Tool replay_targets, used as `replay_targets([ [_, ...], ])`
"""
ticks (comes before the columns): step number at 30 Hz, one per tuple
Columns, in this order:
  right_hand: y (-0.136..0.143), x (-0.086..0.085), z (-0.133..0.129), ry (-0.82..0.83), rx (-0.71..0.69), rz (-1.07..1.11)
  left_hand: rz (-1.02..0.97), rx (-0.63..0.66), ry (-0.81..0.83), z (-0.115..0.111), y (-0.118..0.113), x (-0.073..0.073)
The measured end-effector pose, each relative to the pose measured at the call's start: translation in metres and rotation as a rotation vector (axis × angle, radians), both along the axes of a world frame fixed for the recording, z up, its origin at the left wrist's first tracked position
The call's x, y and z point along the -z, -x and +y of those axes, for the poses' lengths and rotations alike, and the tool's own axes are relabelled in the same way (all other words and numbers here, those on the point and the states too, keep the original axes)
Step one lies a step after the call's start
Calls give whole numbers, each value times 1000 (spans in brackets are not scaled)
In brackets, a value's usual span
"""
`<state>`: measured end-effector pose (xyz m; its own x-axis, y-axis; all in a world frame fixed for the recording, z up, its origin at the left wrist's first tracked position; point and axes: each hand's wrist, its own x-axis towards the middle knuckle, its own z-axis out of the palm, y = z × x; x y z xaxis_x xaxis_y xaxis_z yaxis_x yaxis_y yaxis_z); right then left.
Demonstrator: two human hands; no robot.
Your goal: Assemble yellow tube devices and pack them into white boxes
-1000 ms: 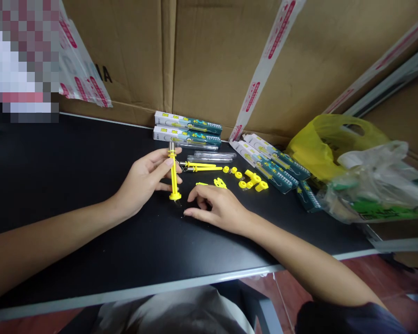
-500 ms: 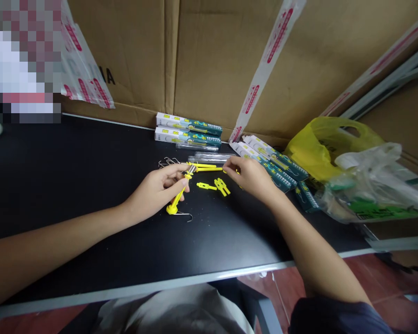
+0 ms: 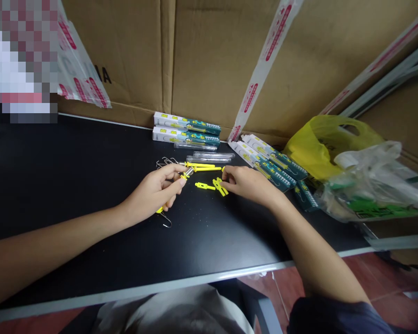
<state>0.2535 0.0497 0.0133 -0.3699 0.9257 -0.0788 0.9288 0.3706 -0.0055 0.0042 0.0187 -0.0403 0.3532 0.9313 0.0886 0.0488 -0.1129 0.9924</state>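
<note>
My left hand (image 3: pixel 162 188) is closed on a yellow spring scale part with a metal coil spring (image 3: pixel 188 172) at its upper end. A bent wire hook (image 3: pixel 166 222) sticks out below that hand, and the fingers hide most of the yellow shaft. My right hand (image 3: pixel 245 182) is curled, palm down. Its fingertips are at flat, forked yellow pieces (image 3: pixel 220 186); whatever they pinch is hidden. Another flat yellow piece (image 3: pixel 202 185) lies just left of these. Yellow rods (image 3: pixel 207 168) lie behind, between the hands, with several wire hooks (image 3: pixel 164 161) beyond my left hand.
Clear plastic tubes (image 3: pixel 212 157) lie behind the parts on the black table (image 3: pixel 73 185). Printed boxes (image 3: pixel 186 137) stand against the cardboard; more boxes (image 3: pixel 264 160) lie to the right. Yellow and clear plastic bags (image 3: pixel 320 144) sit at the far right.
My left hand has tilted the spring scale part, so its hooked end swung left and partly under the hand. My right hand's thumb has moved down toward the flat yellow pieces.
</note>
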Motion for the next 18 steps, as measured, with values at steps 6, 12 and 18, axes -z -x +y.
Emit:
replay_targets([
  [6, 5, 5, 0, 46, 20, 87, -1, 16, 40, -4, -3, -2],
  [12, 2, 12, 6, 7, 6, 178, 22, 43, -27, -6, -2, -6],
  [18, 7, 13, 4, -14, -130, 620, 121, 11, -116, -8, 0, -9],
])
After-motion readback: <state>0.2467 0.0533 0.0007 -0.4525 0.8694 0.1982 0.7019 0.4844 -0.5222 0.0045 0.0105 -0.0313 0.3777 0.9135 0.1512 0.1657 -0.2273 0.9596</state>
